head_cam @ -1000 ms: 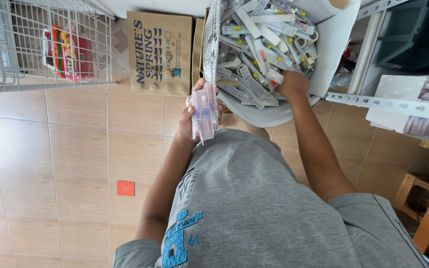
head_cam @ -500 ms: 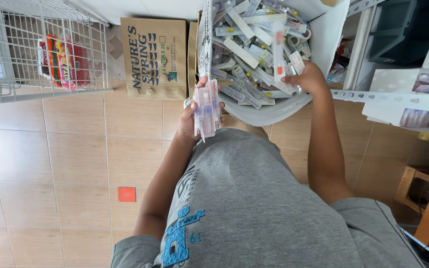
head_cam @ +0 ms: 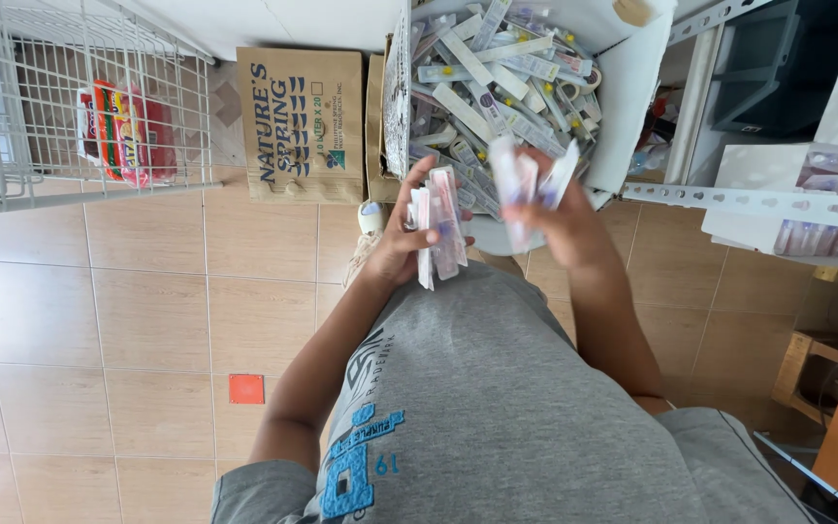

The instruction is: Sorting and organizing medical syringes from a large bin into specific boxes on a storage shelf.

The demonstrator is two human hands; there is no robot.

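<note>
The beige tiled floor fills the lower view, with a white wire basket at its far left edge and a brown cardboard carton standing against the wall beside it. Further right, a white open box heaped with long sealed sterile packets sits at the far edge, next to a grey perforated metal shelf rail.

A second ago the right hand was deep in the heap; now it is out and nearer the body, its fingers closed round a few clear-and-white slim packets, blurred with motion. They look like a fresh pick headed for the bundle, as far as can be judged.

The left hand has stayed put just in front of the box, its fingers curled firmly around a stack of pink-tinted blister packets. That stack's long axis runs away from the body, top ends pointing towards the box, lower ends towards the grey shirt. The right hand's packets stand roughly parallel, fanned slightly.
</note>
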